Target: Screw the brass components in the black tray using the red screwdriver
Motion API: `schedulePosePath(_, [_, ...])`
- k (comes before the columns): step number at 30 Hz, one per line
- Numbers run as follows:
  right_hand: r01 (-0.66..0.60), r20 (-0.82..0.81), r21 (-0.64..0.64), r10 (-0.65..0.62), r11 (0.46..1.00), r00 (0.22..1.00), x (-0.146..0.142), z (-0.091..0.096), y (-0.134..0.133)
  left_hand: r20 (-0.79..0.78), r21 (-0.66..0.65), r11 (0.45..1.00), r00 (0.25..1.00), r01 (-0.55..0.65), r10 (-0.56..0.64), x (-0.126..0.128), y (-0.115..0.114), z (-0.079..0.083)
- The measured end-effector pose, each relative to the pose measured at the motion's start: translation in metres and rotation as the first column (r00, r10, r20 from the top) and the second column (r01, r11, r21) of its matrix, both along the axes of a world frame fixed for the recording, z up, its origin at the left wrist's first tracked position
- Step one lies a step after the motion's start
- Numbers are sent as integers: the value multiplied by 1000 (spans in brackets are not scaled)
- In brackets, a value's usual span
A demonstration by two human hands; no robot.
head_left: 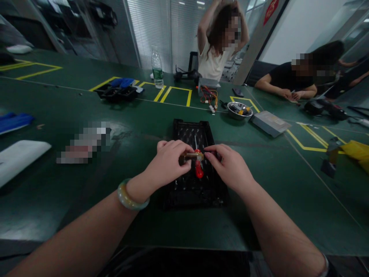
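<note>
Over a black plastic tray point(187, 197), my left hand point(168, 163) pinches a small, flat, brass-coloured piece point(191, 155) between thumb and fingers. What kind of part it is, I cannot make out. My right hand point(232, 167) is closed at the right end of that piece, thumb and forefinger pressed together. Beneath the piece, a screwdriver with a red handle point(199, 170) lies lengthwise in the tray, its shaft pointing away from me. The brass-coloured piece covers part of the handle.
A metal bowl point(240, 110) of small parts and a grey flat case point(270, 124) lie beyond the tray. Farther back are a metal box with coloured cables point(209, 87), a bottle point(157, 69) and a black tray with blue gloves point(122, 84). Two people sit across the table.
</note>
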State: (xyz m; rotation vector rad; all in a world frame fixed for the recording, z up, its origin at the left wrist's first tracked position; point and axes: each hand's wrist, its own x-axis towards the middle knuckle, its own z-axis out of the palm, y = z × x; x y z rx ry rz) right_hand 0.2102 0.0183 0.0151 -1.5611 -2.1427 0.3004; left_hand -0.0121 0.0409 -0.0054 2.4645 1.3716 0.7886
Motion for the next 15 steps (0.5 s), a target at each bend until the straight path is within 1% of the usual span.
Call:
schedulePosePath(3, [-63,-50,27,64,998,997,-3,2,-3,-23,21,996,996,90,-90,1,-4,2])
schedulePosePath(5, [-81,-57,48,84,996,995,-4,1,-4,-18,35,993,994,112,-112,1,-4,2])
schedulePosePath(10, [-149,-42,77,152,986,987,-5,0,-5,57,47,986,985,161,-163,0,-3,-1])
schedulePosePath(15, [-137,-13,50,138,989,990,-6,-2,-5,71,7,973,970,232,-232,-2,-2,-1])
